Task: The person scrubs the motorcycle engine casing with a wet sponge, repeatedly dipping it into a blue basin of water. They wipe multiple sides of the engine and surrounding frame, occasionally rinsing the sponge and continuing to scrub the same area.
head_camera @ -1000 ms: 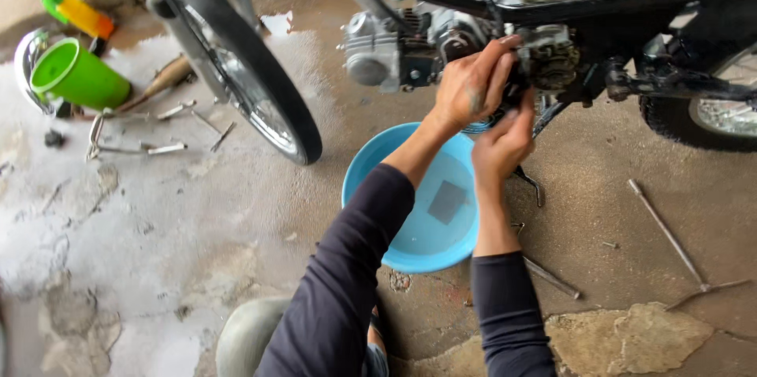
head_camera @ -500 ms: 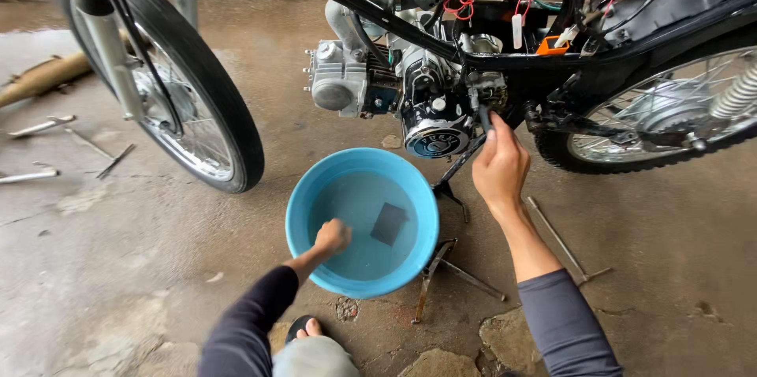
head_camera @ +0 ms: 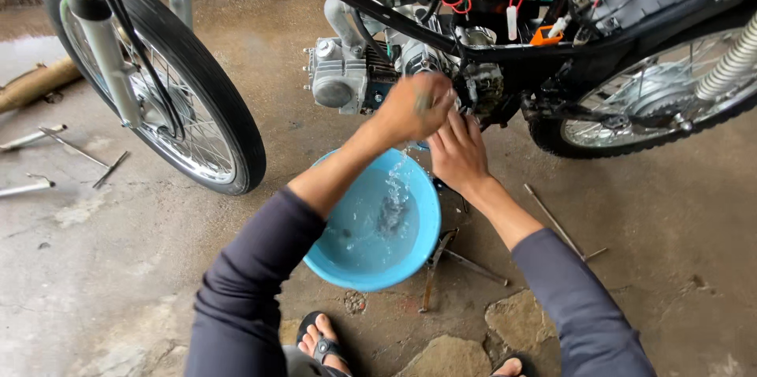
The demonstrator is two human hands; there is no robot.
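Observation:
A motorcycle stands in front of me with its grey engine bare. My left hand is raised against the engine's side, fingers closed round a small wet piece whose kind I cannot make out. Water falls from it and splashes into the blue basin on the ground below. Just beneath and to the right, my right hand rests with fingers stretched out against the lower part of the engine and holds nothing. Both forearms wear dark sleeves.
The front wheel stands at the left and the rear wheel at the right. Metal rods lie at the far left. Hand tools and a thin rod lie beside the basin. My sandalled foot is at the bottom.
My left hand rose from the basin's rim to the engine, now dripping water. My right hand stayed at the engine, and the view shifted slightly.

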